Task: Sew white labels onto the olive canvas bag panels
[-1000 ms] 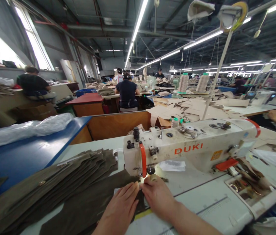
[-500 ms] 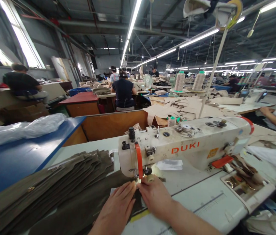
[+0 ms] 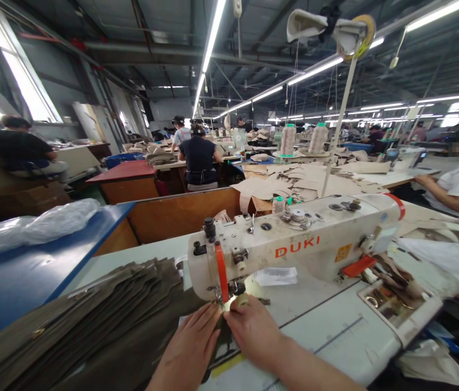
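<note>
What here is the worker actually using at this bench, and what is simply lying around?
In use: left hand and right hand, both flat on the dark fabric piece at the sewing machine.

Lying about: stack of cut dark pieces, clear plastic bag, tray of small parts, tan cut pieces.

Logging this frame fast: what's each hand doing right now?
Left hand: open, flat on the dark fabric piece.
Right hand: fingers curled, pressing the fabric at the sewing machine needle; a true grip cannot be told.
</note>
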A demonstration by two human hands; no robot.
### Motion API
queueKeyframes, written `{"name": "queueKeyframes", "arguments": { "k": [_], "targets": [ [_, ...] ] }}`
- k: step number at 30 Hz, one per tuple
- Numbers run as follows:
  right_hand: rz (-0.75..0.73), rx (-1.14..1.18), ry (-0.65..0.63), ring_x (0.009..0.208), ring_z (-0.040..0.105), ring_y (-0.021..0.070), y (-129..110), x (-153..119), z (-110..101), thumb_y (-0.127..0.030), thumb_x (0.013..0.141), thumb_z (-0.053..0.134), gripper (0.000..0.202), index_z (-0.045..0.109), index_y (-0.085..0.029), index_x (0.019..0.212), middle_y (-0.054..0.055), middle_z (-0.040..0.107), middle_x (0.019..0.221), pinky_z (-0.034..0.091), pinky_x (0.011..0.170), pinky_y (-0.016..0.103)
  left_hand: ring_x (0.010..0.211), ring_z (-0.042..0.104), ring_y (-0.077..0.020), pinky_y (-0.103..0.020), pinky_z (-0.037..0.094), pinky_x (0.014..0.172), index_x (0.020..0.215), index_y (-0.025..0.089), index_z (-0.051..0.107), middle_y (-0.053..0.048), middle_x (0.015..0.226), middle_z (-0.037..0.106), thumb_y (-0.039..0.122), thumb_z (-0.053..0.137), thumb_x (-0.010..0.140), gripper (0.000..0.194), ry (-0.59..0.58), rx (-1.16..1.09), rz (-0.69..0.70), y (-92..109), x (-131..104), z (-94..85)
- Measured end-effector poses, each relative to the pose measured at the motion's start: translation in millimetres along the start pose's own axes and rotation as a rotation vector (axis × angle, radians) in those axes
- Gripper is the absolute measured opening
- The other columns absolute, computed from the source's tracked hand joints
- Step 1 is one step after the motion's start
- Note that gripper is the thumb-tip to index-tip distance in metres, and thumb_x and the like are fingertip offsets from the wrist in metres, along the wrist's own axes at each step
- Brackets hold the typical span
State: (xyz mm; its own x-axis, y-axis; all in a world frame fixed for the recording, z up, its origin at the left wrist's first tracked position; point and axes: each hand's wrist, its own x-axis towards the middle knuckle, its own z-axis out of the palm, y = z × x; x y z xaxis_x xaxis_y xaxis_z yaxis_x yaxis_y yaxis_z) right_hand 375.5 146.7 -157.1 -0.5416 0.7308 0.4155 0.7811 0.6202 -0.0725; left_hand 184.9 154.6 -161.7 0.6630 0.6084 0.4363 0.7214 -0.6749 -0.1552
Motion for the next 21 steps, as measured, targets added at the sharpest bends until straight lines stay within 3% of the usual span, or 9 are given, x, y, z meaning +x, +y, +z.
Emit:
{"name": "queueKeyframes", "arguments": {
  "k": [6, 9, 13, 17, 21],
  "targets": [
    [0.025, -0.01, 0.026, 0.083, 0.053, 0.0205, 1.5, -1.9, 0.0, -0.015, 0.085, 0.058, 0.008, 0.059, -0.018, 0.078, 0.004, 0.061, 0.08, 0.043, 0.079, 0.031, 0.103, 0.067, -0.022, -0.038, 0.056, 0.089, 0.113, 0.021, 0.066, -0.006, 0.113, 0.072, 0.023, 0.044, 0.091, 0.031, -0.023, -0.048, -0.084, -6.8, 10.1, 0.8],
    [0.026, 0.001, 0.029, 0.084, 0.053, 0.0203, 1.4, -4.1, 0.3, -0.013, 0.086, 0.056, 0.011, 0.059, -0.018, 0.076, 0.004, 0.061, 0.08, 0.043, 0.08, 0.031, 0.107, 0.066, -0.0226, -0.041, 0.055, 0.09, 0.119, 0.021, 0.063, -0.007, 0.117, 0.07, 0.02, 0.043, 0.09, 0.035, -0.039, -0.06, -0.092, -5.2, 4.5, -1.2],
    [0.003, 0.061, 0.104, 0.079, 0.053, 0.0187, -1.0, -9.8, -2.0, -0.011, 0.088, 0.053, 0.014, 0.059, -0.018, 0.076, 0.004, 0.061, 0.079, 0.042, 0.077, 0.03, 0.11, 0.064, -0.0181, -0.032, 0.055, 0.089, 0.126, 0.021, 0.056, -0.003, 0.123, 0.067, 0.022, 0.046, 0.089, 0.038, 0.023, 0.023, -0.015, 2.4, -23.0, -5.4],
    [-0.008, 0.148, 0.13, 0.079, 0.052, 0.0183, -3.3, -15.3, -5.1, -0.011, 0.087, 0.054, 0.013, 0.059, -0.018, 0.078, 0.003, 0.06, 0.079, 0.042, 0.075, 0.029, 0.114, 0.061, -0.0163, -0.024, 0.054, 0.087, 0.134, 0.018, 0.048, -0.004, 0.128, 0.064, 0.029, 0.05, 0.088, 0.047, 0.107, 0.141, 0.147, 11.4, -53.1, -26.8],
    [-0.011, 0.195, 0.114, 0.081, 0.052, 0.0182, -3.7, -17.5, -6.4, -0.01, 0.087, 0.054, 0.013, 0.059, -0.019, 0.078, 0.003, 0.059, 0.079, 0.042, 0.077, 0.028, 0.125, 0.052, -0.0301, -0.042, 0.051, 0.094, 0.15, 0.013, 0.017, -0.015, 0.142, 0.049, 0.042, 0.046, 0.088, 0.075, 0.152, 0.232, -0.104, 15.8, -82.2, -54.1]
  ]
}}
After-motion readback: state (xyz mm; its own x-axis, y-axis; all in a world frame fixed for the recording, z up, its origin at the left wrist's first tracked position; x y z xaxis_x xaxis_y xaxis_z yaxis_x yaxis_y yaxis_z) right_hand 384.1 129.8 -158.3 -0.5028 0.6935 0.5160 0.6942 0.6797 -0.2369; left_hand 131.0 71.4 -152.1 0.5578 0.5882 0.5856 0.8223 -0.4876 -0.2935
